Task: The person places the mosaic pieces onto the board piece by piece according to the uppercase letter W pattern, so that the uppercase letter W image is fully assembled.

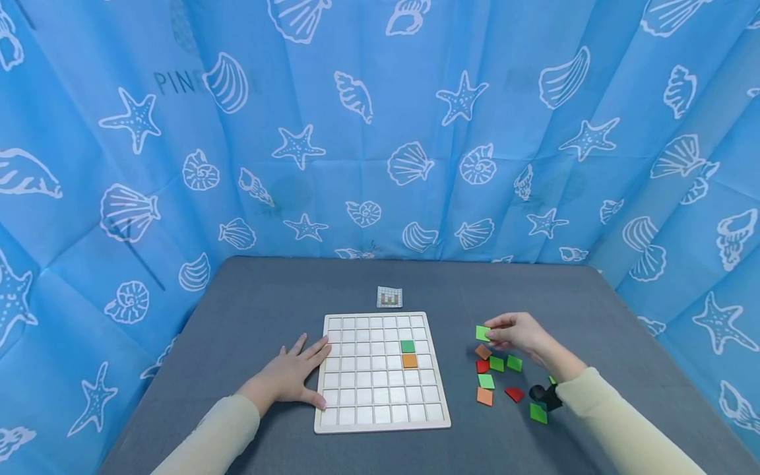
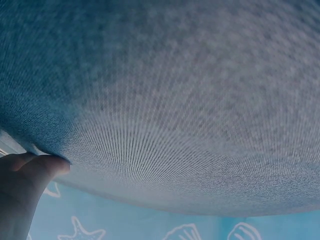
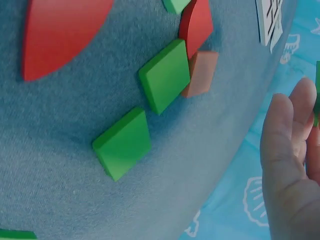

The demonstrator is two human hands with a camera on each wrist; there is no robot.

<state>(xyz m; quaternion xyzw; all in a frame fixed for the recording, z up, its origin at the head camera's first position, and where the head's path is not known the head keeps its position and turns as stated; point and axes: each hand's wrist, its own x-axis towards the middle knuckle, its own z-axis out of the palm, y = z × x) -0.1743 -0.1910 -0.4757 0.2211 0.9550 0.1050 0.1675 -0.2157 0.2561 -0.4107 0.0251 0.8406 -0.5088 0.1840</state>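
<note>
With fingers spread, my left hand (image 1: 291, 375) rests at the left edge of a white grid board (image 1: 380, 429), fingertips and thumb on its rim. A green square tile (image 1: 408, 346) and an orange square tile (image 1: 410, 361) sit one below the other in the grid's right part. Between thumb and fingers, my right hand (image 1: 521, 336) pinches a light green square tile (image 1: 482, 333) beside the board. That tile barely shows at the right edge of the right wrist view. The left wrist view catches only a dark part of my left hand (image 2: 27, 187) over grey cloth.
Right of the board lie several loose pieces, among them a green tile (image 3: 165, 76), a red curved-edge piece (image 3: 62, 35) and an orange tile (image 1: 484, 396). A small patterned card (image 1: 389, 297) lies behind the board. A blue seashell curtain (image 1: 380, 132) hangs behind the grey table.
</note>
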